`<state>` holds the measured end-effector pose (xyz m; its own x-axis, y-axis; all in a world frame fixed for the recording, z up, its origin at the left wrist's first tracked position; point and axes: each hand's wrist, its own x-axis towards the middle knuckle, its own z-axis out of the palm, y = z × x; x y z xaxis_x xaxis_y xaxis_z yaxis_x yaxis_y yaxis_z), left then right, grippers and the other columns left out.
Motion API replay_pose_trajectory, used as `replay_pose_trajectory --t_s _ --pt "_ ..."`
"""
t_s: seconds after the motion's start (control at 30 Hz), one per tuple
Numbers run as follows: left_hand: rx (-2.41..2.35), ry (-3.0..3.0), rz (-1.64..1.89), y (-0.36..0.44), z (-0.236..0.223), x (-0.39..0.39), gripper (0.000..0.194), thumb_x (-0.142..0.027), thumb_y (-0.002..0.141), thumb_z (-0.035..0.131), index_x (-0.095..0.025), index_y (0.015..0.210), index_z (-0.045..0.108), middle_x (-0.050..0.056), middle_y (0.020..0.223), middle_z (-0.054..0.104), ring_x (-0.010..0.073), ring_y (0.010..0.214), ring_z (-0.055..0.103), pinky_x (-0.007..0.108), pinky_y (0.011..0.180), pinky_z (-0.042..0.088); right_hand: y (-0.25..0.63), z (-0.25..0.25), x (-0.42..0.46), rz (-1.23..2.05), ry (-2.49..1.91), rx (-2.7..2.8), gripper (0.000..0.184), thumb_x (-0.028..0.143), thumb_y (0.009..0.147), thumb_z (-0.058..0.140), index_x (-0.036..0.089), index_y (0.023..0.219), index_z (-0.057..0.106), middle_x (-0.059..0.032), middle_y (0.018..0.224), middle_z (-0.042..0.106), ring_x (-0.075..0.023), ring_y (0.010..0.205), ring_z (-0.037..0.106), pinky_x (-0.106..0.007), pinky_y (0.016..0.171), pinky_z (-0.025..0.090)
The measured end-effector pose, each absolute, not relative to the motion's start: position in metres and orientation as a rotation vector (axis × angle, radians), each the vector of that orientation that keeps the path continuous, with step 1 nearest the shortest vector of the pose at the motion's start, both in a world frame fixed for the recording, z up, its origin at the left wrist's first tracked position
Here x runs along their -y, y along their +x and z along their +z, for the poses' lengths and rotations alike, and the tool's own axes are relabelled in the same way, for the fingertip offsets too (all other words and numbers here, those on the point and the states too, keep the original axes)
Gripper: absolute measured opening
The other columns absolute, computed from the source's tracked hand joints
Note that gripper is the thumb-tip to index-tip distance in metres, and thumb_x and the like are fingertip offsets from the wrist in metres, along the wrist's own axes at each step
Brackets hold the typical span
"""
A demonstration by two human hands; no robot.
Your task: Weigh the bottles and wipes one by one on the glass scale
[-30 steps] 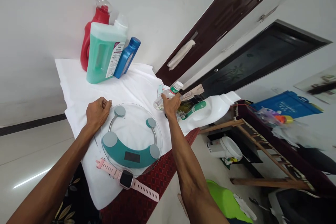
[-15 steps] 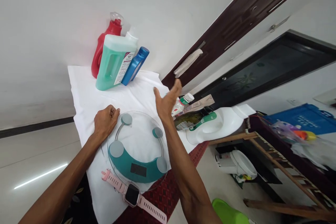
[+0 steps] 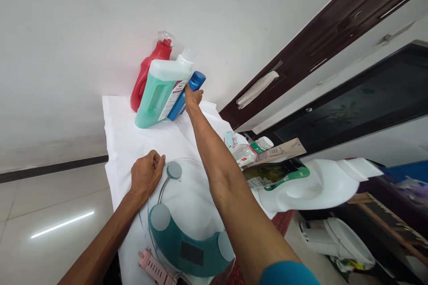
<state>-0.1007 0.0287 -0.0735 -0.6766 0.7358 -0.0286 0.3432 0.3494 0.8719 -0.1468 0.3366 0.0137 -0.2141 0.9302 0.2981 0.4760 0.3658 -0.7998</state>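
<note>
My right hand (image 3: 194, 96) is at the blue bottle (image 3: 198, 79), its fingers closed about the upper part; the grip itself is partly hidden. The bottle still stands on the white cloth, tilted in view, beside a green jug of liquid (image 3: 154, 93) with a white cap. Behind the jug is a red bottle (image 3: 143, 73). My left hand (image 3: 147, 173) rests loosely curled on the cloth with nothing visible in it, next to the glass bathroom scale (image 3: 180, 240). My right forearm passes over the scale's right side. A pink watch (image 3: 155, 267) lies at the near edge, partly cut off.
Right of my arm stand a clear bottle with a white cap (image 3: 256, 149), a dark green bottle (image 3: 267, 173) and a large white jug (image 3: 310, 187). The wall (image 3: 83, 31) rises behind the table. A white bucket (image 3: 334, 240) sits on the floor.
My right hand has moved away from near the clear bottle, forward and left to the blue bottle, and its spread fingers have closed. My left hand stays by the scale. The view has shifted.
</note>
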Motion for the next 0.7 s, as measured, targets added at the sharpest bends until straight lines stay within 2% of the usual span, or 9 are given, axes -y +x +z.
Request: replay_pose_trajectory --t_s 0.1,0.2,0.33,0.5,0.57,0.7 --pt "-2.205 0.945 1.276 -0.101 -0.075 -0.029 0.034 -0.044 0.097 0.054 -0.024 0.071 0.046 0.000 0.061 0.055 0.0189 0.061 0.051 0.032 0.064 0.030 -0.136 0.025 -0.339 0.735 -1.329 1.818 0.043 0.053 0.086 0.071 0.020 0.114 0.064 -0.0134 0.111 0.073 -0.0355 0.112 0.072 -0.051 0.099 0.060" --pt "-2.206 0.965 1.278 -0.101 -0.077 -0.029 0.034 -0.045 0.097 0.053 -0.024 0.071 0.046 0.000 0.061 0.055 0.0191 0.061 0.052 0.032 0.064 0.031 -0.121 0.035 -0.340 0.667 -1.378 1.816 0.028 0.038 0.084 0.073 0.022 0.105 0.064 -0.0099 0.106 0.073 -0.0330 0.111 0.072 -0.047 0.101 0.059" --pt "-2.230 0.975 1.267 -0.103 -0.081 -0.030 0.034 -0.048 0.097 0.052 -0.024 0.072 0.049 0.000 0.062 0.056 0.0193 0.061 0.052 0.032 0.065 0.032 -0.101 0.036 -0.342 0.604 -1.445 1.766 0.038 0.028 0.078 0.079 0.021 0.111 0.060 -0.0129 0.117 0.072 -0.0343 0.123 0.068 -0.049 0.109 0.055" --pt "-2.285 1.000 1.232 -0.104 -0.081 -0.031 0.034 -0.049 0.097 0.053 -0.024 0.073 0.051 0.001 0.064 0.060 0.0201 0.064 0.055 0.033 0.067 0.033 -0.070 0.026 -0.339 0.656 -1.531 1.699 0.031 0.035 0.076 0.083 0.023 0.097 0.064 -0.0095 0.103 0.073 -0.0320 0.109 0.072 -0.046 0.098 0.060" --pt "-2.307 0.994 1.213 -0.105 -0.079 -0.031 0.034 -0.048 0.097 0.054 -0.024 0.073 0.051 0.002 0.065 0.061 0.0207 0.065 0.056 0.033 0.068 0.034 -0.052 0.025 -0.330 0.656 -1.531 1.666 0.031 0.036 0.076 0.081 0.023 0.098 0.065 -0.0078 0.099 0.073 -0.0312 0.107 0.072 -0.046 0.097 0.060" --pt "-2.331 1.011 1.191 -0.106 -0.074 -0.030 0.034 -0.045 0.097 0.056 -0.024 0.071 0.051 0.002 0.065 0.061 0.0211 0.065 0.056 0.033 0.067 0.035 -0.003 0.040 -0.301 0.579 -1.399 1.690 0.045 0.039 0.071 0.083 0.023 0.109 0.066 -0.0059 0.106 0.074 -0.0320 0.116 0.070 -0.051 0.108 0.055"
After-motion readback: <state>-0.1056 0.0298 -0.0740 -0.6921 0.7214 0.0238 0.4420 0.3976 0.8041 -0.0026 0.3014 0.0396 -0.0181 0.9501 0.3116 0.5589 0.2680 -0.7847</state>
